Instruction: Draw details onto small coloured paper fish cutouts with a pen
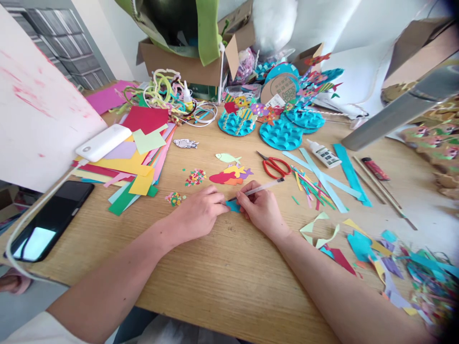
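My left hand (199, 210) rests on the wooden table (222, 277) and pins down a small blue paper piece (234, 206) with its fingertips. My right hand (261, 208) grips a clear pen (263, 187), its tip touching that blue piece. Just beyond my hands lies a pile of coloured paper fish cut-outs (231, 175). A single pale green paper fish (227, 157) sits a little farther away.
Red scissors (275, 165), paper strips (319, 184) and a glue bottle (324, 154) lie to the right. Stacked coloured sheets (136, 162), a white power bank (103, 142) and a phone (50, 220) sit on the left. Blue craft discs (281, 134) and cardboard boxes crowd the back; scraps (394, 267) fill the near right.
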Motion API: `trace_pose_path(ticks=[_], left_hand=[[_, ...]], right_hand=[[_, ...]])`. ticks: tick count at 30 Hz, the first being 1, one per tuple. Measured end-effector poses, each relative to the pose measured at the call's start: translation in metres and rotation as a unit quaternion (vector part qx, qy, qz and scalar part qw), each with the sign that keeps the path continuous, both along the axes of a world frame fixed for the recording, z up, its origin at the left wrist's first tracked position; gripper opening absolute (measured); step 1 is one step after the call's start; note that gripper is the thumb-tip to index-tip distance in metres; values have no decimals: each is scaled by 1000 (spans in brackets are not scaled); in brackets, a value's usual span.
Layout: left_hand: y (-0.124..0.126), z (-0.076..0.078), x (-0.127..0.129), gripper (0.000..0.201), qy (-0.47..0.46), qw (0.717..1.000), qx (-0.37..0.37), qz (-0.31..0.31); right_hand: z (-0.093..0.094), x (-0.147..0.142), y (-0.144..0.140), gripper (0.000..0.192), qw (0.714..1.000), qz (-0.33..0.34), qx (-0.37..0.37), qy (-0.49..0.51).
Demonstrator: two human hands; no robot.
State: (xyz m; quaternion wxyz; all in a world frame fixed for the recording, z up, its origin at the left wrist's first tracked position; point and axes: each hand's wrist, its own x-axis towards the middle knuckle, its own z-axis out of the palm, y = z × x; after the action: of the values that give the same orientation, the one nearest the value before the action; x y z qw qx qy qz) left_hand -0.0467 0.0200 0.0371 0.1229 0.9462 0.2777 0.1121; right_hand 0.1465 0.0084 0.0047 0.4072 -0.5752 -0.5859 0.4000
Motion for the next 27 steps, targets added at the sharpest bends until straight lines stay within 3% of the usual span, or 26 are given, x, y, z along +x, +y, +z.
trace_pose_path(ticks=[27], left_hand=[[3,-5,-1,31,-31,1000,7,1]], right_hand=[[1,-1,0,13,1000,-10,7,-9]])
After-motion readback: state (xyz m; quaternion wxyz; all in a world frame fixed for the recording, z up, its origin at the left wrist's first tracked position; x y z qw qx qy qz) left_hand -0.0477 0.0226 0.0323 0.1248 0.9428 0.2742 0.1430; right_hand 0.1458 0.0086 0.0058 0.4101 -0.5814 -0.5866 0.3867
